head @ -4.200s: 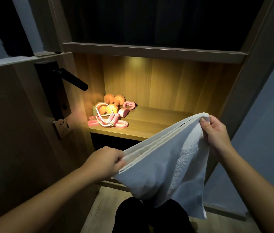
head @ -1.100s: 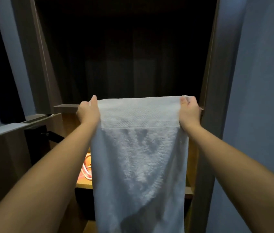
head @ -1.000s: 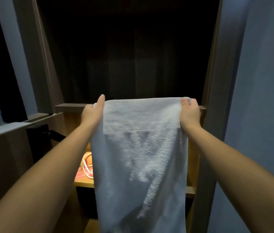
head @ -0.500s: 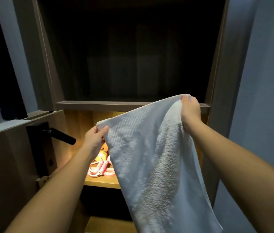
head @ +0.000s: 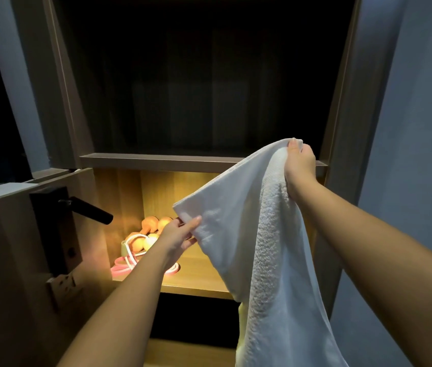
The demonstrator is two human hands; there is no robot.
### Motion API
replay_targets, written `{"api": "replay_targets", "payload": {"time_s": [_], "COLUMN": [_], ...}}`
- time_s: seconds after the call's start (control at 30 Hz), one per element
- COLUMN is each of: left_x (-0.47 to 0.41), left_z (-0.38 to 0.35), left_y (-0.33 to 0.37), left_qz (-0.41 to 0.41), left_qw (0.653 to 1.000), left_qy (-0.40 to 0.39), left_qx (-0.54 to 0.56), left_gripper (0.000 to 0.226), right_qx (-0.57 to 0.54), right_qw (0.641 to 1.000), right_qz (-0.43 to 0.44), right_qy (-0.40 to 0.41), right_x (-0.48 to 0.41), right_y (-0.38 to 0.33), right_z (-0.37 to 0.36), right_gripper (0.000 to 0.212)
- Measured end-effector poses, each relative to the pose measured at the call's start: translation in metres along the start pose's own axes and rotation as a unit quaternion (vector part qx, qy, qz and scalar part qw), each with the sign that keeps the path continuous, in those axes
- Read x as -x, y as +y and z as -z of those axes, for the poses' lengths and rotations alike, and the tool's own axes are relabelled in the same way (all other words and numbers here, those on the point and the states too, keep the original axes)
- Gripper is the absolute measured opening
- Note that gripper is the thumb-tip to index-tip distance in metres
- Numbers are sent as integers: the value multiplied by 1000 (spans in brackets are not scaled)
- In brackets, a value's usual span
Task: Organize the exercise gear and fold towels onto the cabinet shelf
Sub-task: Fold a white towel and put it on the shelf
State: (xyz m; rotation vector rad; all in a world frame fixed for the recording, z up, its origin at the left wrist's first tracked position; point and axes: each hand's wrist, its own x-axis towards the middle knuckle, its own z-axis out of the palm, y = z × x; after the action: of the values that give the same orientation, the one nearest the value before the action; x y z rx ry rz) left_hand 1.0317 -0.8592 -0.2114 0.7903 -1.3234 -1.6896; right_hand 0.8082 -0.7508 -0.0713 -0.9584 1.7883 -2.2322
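So the tall dark-framed wooden cabinet [head: 342,102] fills most of our view, black up top, with the lit warm-wood cabinet shelf [head: 199,271] glowing at about 7 o'clock from centre. In front of it hangs the big white terry-cloth towel [head: 270,247]. A second ago we had it stretched flat and level between both hands; now the top edge slopes, high at 2 o'clock and low toward 8 o'clock, so we reckon we're bringing one corner across for the next fold. It isn't on the shelf yet.

Our right hand [head: 299,165] has its grip closed tight on the upper corner. Our left hand [head: 180,237] has dropped and pinches the lower corner between thumb and fingers.

Behind the left hand, the orange dumbbells [head: 156,223] and pink-and-white jump rope [head: 127,263] sit at the shelf's left end, leaving room on the right for the towel.
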Motion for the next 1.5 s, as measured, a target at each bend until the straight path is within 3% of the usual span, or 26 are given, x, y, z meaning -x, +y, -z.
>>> {"api": "replay_targets", "payload": {"time_s": [0.17,0.27,0.33,0.4,0.5,0.7,0.8,0.9,1.03,1.13,1.2,1.33,1.4,1.5], "left_x": [0,-1,-3,-5,-11,-16,-21,-24,-21,-18,-17,-14,-15,-14], "left_z": [-10,-17,-18,-17,-21,-34,-25,-12,-8,-13,-15,-19,-22,-29], "left_y": [-13,-2,14,37,72,135,157,155,149,147,144,141,141,136], "left_qz": [-1,-36,-106,-180,-251,-343,-280,-146,-120,-115,-133,-181,-202,-229], "left_qw": [1000,991,966,937,906,878,878,867,890,921,921,916,907,883], "left_qy": [14,130,227,272,279,270,263,220,226,268,277,259,247,261], "left_qx": [-4,-2,-56,-124,-196,-198,-286,-423,-379,-259,-238,-247,-274,-315], "left_gripper": [33,26,24,21,24,32,37,47,50,42,41,45,45,43], "right_qx": [23,70,133,192,218,112,158,263,216,137,113,55,156,252], "right_qw": [1000,997,987,974,969,981,982,958,961,948,931,944,946,961], "right_qz": [5,35,84,115,115,153,103,-68,-139,-222,-266,-247,-196,-86], "right_qy": [-8,-23,-34,-35,4,48,-12,-88,-108,-182,-224,-213,-205,-80], "right_x": [-2,-6,-7,-8,-10,-18,-28,-31,-26,-25,-26,-23,-18,-16], "right_y": [-1,3,9,19,26,2,-4,1,0,-9,-11,4,19,36], "right_z": [4,16,26,36,41,31,34,36,36,43,54,63,60,47], "right_gripper": [42,36,27,24,27,25,31,44,54,32,21,32,46,50]}}
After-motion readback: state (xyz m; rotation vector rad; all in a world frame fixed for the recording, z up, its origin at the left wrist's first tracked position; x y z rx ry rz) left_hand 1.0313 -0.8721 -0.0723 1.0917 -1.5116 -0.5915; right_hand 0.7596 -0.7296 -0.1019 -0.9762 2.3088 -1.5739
